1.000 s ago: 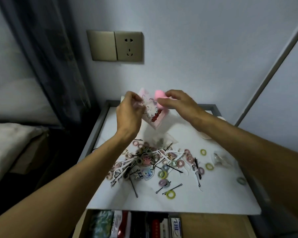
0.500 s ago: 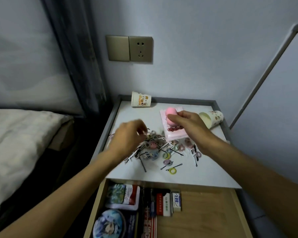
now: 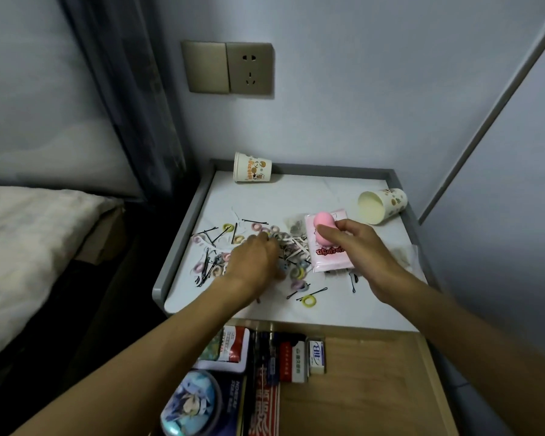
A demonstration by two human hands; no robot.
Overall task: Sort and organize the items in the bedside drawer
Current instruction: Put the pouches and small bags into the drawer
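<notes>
On the white bedside table top point(image 3: 353, 306) lies a heap of small pastel hair ties and black bobby pins point(image 3: 233, 239). My left hand point(image 3: 254, 261) reaches into the heap with its fingers down among the ties; what they hold is hidden. My right hand point(image 3: 356, 247) pinches a pink egg-shaped sponge point(image 3: 323, 226) over a pink packet point(image 3: 329, 256) that lies flat on the table. Below the table edge the wooden drawer point(image 3: 368, 385) stands open.
Two paper cups lie on their sides: one point(image 3: 252, 172) at the back edge, one point(image 3: 381, 205) at the back right. The drawer's left half holds a round tin point(image 3: 191, 404), packets and small boxes point(image 3: 316, 357). A bed point(image 3: 29, 247) lies to the left. A wall socket point(image 3: 249, 69) sits above.
The pink packet went from held up in both hands to lying on the table. My left hand let go and moved down into the hair ties. The view tilted down, showing the drawer.
</notes>
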